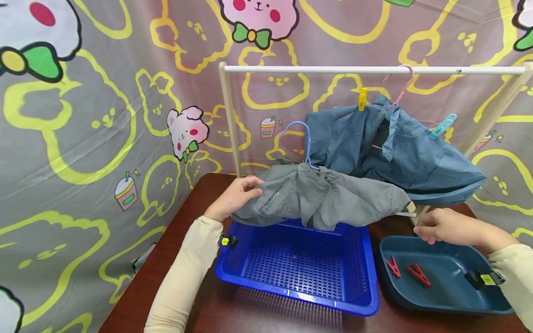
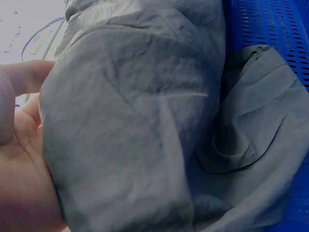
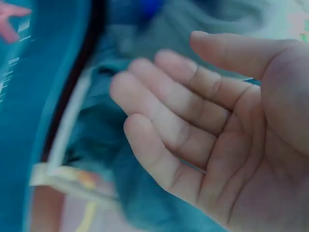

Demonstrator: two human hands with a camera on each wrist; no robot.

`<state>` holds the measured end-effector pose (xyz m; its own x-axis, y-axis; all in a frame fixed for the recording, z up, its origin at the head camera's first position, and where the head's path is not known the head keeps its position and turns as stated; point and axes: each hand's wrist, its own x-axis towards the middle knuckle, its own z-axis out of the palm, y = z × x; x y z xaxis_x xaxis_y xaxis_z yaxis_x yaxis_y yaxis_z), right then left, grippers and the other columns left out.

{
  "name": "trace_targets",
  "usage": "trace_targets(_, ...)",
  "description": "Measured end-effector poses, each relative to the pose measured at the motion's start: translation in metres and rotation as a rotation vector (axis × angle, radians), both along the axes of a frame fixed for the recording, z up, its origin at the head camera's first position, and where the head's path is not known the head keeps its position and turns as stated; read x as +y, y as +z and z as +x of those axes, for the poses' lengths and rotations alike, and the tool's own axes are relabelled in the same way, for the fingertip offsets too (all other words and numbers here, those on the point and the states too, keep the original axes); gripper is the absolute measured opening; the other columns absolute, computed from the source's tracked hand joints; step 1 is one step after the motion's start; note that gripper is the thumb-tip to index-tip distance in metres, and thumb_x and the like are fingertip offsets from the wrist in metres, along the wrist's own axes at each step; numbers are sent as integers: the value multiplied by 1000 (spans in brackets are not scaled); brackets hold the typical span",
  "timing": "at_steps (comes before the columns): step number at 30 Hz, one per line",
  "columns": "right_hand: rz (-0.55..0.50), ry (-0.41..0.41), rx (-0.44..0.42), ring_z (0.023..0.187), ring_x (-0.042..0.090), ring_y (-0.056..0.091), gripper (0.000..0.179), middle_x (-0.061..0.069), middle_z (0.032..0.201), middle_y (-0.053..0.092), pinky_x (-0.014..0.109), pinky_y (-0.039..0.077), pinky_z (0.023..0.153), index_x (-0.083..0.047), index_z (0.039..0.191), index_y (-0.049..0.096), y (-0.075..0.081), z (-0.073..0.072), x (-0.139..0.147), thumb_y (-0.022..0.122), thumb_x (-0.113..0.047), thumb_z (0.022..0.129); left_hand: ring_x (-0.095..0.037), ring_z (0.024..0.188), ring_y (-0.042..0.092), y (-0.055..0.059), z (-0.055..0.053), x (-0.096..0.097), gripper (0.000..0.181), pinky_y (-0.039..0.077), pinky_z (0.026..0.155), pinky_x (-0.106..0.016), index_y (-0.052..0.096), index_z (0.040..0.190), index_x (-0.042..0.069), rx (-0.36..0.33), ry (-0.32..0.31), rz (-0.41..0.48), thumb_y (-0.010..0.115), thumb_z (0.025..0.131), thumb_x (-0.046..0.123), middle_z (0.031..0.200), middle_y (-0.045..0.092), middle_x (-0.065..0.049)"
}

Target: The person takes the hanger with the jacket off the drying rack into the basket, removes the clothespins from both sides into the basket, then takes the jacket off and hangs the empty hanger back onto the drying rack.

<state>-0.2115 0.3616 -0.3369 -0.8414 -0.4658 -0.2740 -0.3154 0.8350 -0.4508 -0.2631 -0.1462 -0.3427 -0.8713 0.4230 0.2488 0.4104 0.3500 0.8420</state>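
My left hand (image 1: pixel 238 198) pinches the left end of a grey garment (image 1: pixel 287 194), thumb in front and fingers partly behind the cloth. The garment hangs on a hanger with a blue hook (image 1: pixel 308 143), which stands free below the rack's rail. In the left wrist view, the grey cloth fills most of the picture beside the palm. My right hand (image 1: pixel 451 226) is above the dark teal basin (image 1: pixel 441 300), to the right of the garment. Its fingers are loosely bent and nothing is in the palm, as the right wrist view shows.
A blue perforated basket (image 1: pixel 297 303) stands under the grey garment. Behind, a blue garment (image 1: pixel 420 148) hangs from the white rail (image 1: pixel 333 70) on a pink hanger (image 1: pixel 405 85), with a yellow clothespin (image 1: pixel 362 99) and a light-blue clothespin (image 1: pixel 443 126). Red clothespins (image 1: pixel 418 275) lie in the basin.
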Motion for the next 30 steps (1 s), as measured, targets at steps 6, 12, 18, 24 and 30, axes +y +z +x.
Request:
trace_targets(6, -164, -32, 328, 43, 7, 44, 38, -12, 50, 44, 24, 36, 42, -19, 57, 51, 30, 23, -37, 61, -21, 94, -22, 105, 55, 1, 1, 1, 20, 44, 85, -35, 66, 111, 0, 6, 6, -7, 59, 93, 7, 110, 62, -10)
trace_targets(12, -291, 64, 872, 50, 2, 36, 31, -16, 60, 40, 17, 28, 47, -23, 68, 52, 37, 24, -79, 73, -4, 81, -23, 105, 55, 1, 1, 1, 20, 45, 84, -36, 65, 111, 0, 5, -6, -2, 59, 93, 7, 110, 62, -10)
trace_targets(18, -287, 101, 976, 82, 14, 50, 23, -3, 89, 57, 25, 38, 67, -12, 89, 60, 35, 2, -106, 76, -2, 76, -21, 99, 56, 1, 1, 2, 20, 46, 79, -34, 65, 110, 0, 0, -11, 4, 59, 93, 8, 107, 61, -10)
trace_targets(24, -237, 41, 902, 95, 30, 49, 22, 11, 98, 57, 46, 39, 77, -4, 98, 60, 35, -15, -123, 74, -10, 81, -21, 95, 56, 2, 2, 3, 21, 46, 78, -32, 65, 111, -1, -2, -18, 9, 58, 93, 7, 106, 60, -11)
trace_targets(30, -192, -4, 813, 92, 29, 59, 23, 12, 102, 63, 49, 45, 78, -4, 108, 63, 31, -23, -132, 67, -17, 90, -18, 89, 55, 2, 1, 4, 19, 45, 75, -31, 65, 110, 0, -5, -13, 15, 58, 93, 6, 101, 61, -9)
